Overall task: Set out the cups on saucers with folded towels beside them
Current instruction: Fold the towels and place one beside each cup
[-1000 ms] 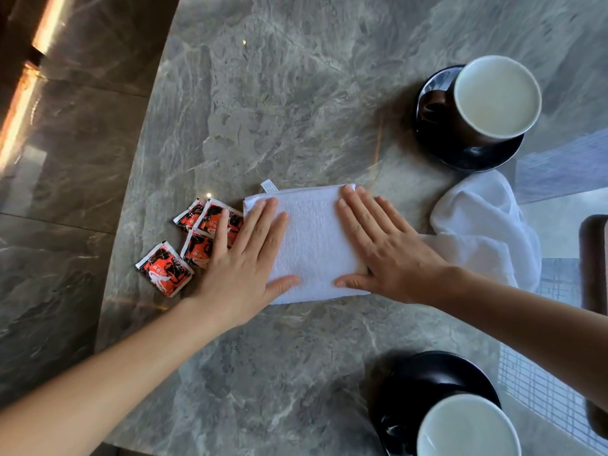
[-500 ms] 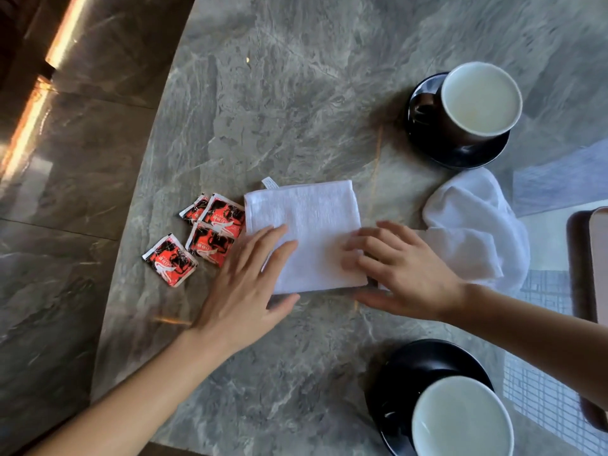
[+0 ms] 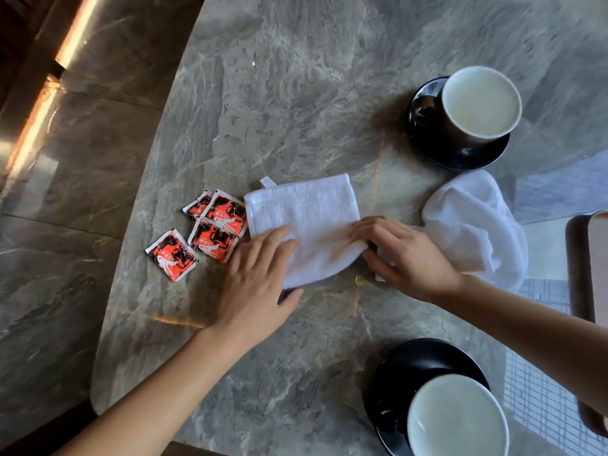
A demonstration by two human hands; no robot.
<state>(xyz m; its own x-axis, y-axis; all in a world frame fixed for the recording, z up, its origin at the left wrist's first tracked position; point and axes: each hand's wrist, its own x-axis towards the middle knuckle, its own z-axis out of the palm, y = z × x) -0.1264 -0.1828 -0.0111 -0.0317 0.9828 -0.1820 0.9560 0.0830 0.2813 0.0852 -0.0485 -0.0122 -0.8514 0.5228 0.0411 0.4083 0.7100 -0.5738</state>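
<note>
Desk: Which step are you on?

Operator: The towel step. Both cups are already seated: the far cup (image 3: 480,103) on the far saucer (image 3: 460,159), the near cup (image 3: 457,419) on the near saucer (image 3: 411,360) at the bottom edge of my view. The folded towel (image 3: 306,218) lies on the surface (image 3: 296,93) between the two settings, just beside the red sachets (image 3: 214,232).

Desk: And your hands?

Operator: My left hand (image 3: 260,281) lies on the towel's near left part, fingers straight, pressing it flat. My right hand (image 3: 404,255) has its fingers curled at the towel's right edge, pinching the cloth; that corner looks lifted.

Desk: What does the next move need?

Operator: I judge another fold. I'd carry the pinched edge across while the left pins the rest, then lay the towel beside a cup. The cloth is limp, so the layers could slip. After that comes the second towel (image 3: 473,225), heaped loose just beside the far saucer and not yet folded.
</note>
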